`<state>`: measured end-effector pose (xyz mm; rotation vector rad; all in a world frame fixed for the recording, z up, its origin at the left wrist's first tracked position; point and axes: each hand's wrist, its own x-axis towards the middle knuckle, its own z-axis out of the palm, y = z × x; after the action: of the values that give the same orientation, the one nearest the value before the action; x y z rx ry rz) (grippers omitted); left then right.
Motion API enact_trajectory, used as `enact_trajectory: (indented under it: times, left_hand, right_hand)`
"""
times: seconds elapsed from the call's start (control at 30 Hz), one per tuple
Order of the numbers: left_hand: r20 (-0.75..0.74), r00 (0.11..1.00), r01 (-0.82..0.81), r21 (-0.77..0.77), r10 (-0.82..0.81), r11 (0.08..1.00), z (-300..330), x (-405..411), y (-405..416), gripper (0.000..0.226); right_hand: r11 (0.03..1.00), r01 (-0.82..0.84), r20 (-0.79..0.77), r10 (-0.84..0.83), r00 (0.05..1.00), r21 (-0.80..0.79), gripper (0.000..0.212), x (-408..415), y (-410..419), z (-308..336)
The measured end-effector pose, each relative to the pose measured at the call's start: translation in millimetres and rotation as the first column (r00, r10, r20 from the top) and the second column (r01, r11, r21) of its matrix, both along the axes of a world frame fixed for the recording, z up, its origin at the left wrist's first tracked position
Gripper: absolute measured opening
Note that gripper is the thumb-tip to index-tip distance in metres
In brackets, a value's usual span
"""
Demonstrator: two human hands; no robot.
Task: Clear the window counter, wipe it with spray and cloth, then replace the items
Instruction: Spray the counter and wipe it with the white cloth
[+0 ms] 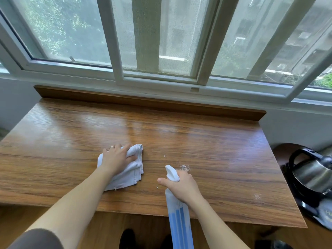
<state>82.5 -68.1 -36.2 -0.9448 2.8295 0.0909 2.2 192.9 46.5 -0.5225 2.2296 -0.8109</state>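
The wooden window counter (71,126) fills the middle of the view, bare except for a few white crumbs and a patch of spray droplets (184,167). My left hand (117,159) presses a folded white cloth (129,178) flat on the counter's near middle, fingers curled over its upper edge. My right hand (183,187) grips the neck of a white spray bottle (177,220) with blue stripes, its nozzle pointing away over the counter, just right of the cloth.
A steel and black electric kettle (312,175) sits low at the right, beside the counter's edge, with other items under it. A wooden upstand (143,99) runs along the counter's back below the white sliding window (161,76). Wooden floor lies below the front edge.
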Motion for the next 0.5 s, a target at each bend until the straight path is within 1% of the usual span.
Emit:
enact_trajectory:
  times: [0.13, 0.27, 0.3, 0.4, 0.5]
  left_hand:
    - [-0.024, 0.999, 0.039, -0.014, -0.039, 0.999, -4.8, 1.1, -6.3, 0.058]
    - [-0.063, 0.996, 0.067, -0.044, -0.070, 0.997, -10.9, 4.6, -10.2, 0.075]
    - [-0.064, 0.995, 0.072, -0.045, -0.075, 0.996, -10.6, 3.9, -10.7, 0.075]
    - [-0.045, 0.996, 0.082, -0.017, -0.083, 0.996, -8.9, 1.5, -11.3, 0.063]
    - [-0.079, 0.992, 0.094, -0.004, -0.094, 0.996, -9.2, 2.1, -12.6, 0.062]
  right_hand:
    - [0.999, 0.045, 0.018, -0.045, 0.999, 0.009, 0.042, 1.2, -7.4, -3.2]
    - [0.996, 0.075, 0.020, -0.076, 0.997, 0.039, 0.041, 3.1, -14.7, -5.2]
    - [0.996, 0.080, 0.024, -0.081, 0.996, 0.036, 0.041, 4.1, -15.7, -5.3]
    - [0.996, 0.091, 0.064, -0.092, 0.994, 0.025, 0.041, 6.0, -17.6, -6.1]
    - [0.996, 0.078, 0.071, -0.082, 0.994, 0.052, 0.039, 8.2, -19.6, -6.1]
